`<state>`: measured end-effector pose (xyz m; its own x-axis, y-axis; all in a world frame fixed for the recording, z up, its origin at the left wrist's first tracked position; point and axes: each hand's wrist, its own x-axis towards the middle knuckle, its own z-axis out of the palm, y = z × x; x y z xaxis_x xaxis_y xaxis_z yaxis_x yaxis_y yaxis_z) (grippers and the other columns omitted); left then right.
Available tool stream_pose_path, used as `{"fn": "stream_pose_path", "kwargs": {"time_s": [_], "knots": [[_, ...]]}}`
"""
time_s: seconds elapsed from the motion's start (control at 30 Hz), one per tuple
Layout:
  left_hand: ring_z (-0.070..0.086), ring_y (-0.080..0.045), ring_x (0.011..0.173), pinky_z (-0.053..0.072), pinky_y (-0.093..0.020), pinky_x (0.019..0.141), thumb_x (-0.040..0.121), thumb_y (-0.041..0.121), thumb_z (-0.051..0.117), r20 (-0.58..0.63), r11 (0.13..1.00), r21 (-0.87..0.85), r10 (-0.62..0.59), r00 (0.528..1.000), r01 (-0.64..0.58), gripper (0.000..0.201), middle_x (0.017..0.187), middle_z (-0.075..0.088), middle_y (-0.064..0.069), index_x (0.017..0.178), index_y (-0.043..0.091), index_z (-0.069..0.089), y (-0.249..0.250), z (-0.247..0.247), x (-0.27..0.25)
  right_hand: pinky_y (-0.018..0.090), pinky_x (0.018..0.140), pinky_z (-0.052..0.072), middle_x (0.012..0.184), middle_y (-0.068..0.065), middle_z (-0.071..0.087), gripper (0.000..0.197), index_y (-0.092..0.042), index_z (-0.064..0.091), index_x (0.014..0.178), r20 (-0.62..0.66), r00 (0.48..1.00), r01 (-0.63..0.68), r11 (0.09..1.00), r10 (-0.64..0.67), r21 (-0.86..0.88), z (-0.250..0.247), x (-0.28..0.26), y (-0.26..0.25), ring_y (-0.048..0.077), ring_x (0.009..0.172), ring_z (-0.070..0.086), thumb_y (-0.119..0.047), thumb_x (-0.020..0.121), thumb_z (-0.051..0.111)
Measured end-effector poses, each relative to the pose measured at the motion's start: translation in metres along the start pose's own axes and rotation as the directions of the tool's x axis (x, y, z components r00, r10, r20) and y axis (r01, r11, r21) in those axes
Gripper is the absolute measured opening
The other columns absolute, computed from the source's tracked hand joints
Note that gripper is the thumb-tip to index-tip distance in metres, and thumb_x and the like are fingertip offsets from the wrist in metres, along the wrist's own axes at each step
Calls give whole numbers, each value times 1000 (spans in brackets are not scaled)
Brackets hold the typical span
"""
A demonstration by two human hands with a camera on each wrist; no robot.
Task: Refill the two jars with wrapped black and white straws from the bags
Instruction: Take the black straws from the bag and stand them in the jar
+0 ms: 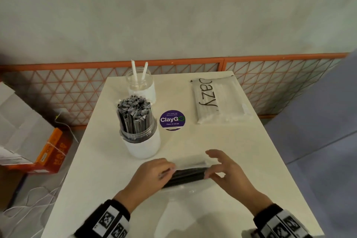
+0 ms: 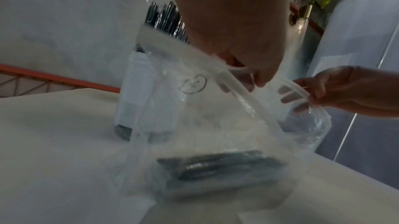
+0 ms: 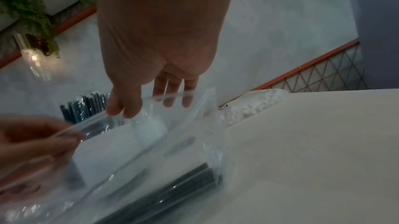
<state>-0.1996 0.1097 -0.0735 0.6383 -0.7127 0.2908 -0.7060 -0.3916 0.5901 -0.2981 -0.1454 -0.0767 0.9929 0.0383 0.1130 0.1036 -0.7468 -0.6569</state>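
Note:
A clear zip bag (image 1: 190, 166) holding a few black wrapped straws (image 1: 185, 177) lies on the near part of the white table (image 1: 251, 160). My left hand (image 1: 169, 169) pinches the left end of the bag's zip strip (image 2: 235, 89). My right hand (image 1: 211, 172) pinches the right end, its other fingers spread behind the plastic. The bag's mouth is lifted between the hands, and the black straws (image 2: 215, 164) rest at its bottom. A jar packed with black straws (image 1: 138, 127) stands just beyond my left hand. Behind it, a second jar (image 1: 140, 85) holds two white straws.
A bag of white wrapped straws (image 1: 216, 100) lies at the table's far right. A round purple sticker (image 1: 172, 119) is on the tabletop. An orange lattice rail (image 1: 270, 75) runs behind the table. Cardboard boxes (image 1: 29, 141) sit on the floor to the left.

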Motion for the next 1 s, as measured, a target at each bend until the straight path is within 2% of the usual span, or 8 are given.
{"fn": "stream_pose_path", "kwargs": {"time_s": [0.1,0.17,0.27,0.37,0.47,0.57,0.7,1.0], "knots": [[50,6,65,42,-15,63,88,26,60,-16,995,-6,-101,995,101,13,72,56,18,96,34,52,9,-5,15,18,80,47,132,-14,51,31,-41,73,83,-85,989,-131,986,122,-107,2,8,-4,10,107,60,-10,81,70],[50,0,72,38,-16,65,86,19,63,-31,984,157,-84,996,88,24,81,53,17,93,32,45,12,-8,26,16,79,42,134,-12,48,34,-41,67,110,-55,978,-207,956,200,-208,-1,14,-7,11,104,60,-16,88,62],[47,-14,92,36,-21,78,79,14,59,-61,924,354,177,982,-145,20,104,47,2,95,21,48,29,-4,37,17,74,38,135,-8,43,56,-42,43,136,30,961,-253,915,276,-315,-6,19,-8,15,107,57,-14,89,56],[49,-14,81,41,-21,65,79,14,52,72,891,322,314,947,-320,11,92,55,-1,85,14,60,45,20,40,21,71,40,133,-4,41,75,-40,23,145,85,949,-254,898,302,-360,-6,19,-8,18,105,55,-11,86,59],[58,-22,86,52,-35,75,92,17,47,242,964,262,-35,970,-31,20,97,61,-6,97,10,65,39,46,55,21,69,39,132,-6,40,86,-37,10,148,144,944,-223,893,298,-391,-4,16,-7,18,99,55,-10,83,61],[54,-26,104,45,-36,89,95,29,50,426,908,396,-315,848,138,32,116,57,-8,121,11,56,21,65,72,22,69,42,135,-5,35,96,-34,2,149,174,932,-223,880,318,-419,-3,12,-6,19,95,56,-8,80,64],[46,-29,113,41,-40,95,84,35,61,570,874,479,-378,730,78,53,130,42,-12,127,10,44,8,92,70,25,68,44,138,-1,31,98,-33,-3,149,191,901,-267,846,389,-462,-3,8,-7,21,92,59,-3,82,63],[45,-30,117,38,-37,98,90,15,52,549,859,505,-392,738,81,37,130,43,-14,125,8,43,14,110,56,18,47,27,135,4,31,91,-31,2,150,213,859,-348,836,466,-424,-6,9,-4,17,74,42,7,83,49]]}}
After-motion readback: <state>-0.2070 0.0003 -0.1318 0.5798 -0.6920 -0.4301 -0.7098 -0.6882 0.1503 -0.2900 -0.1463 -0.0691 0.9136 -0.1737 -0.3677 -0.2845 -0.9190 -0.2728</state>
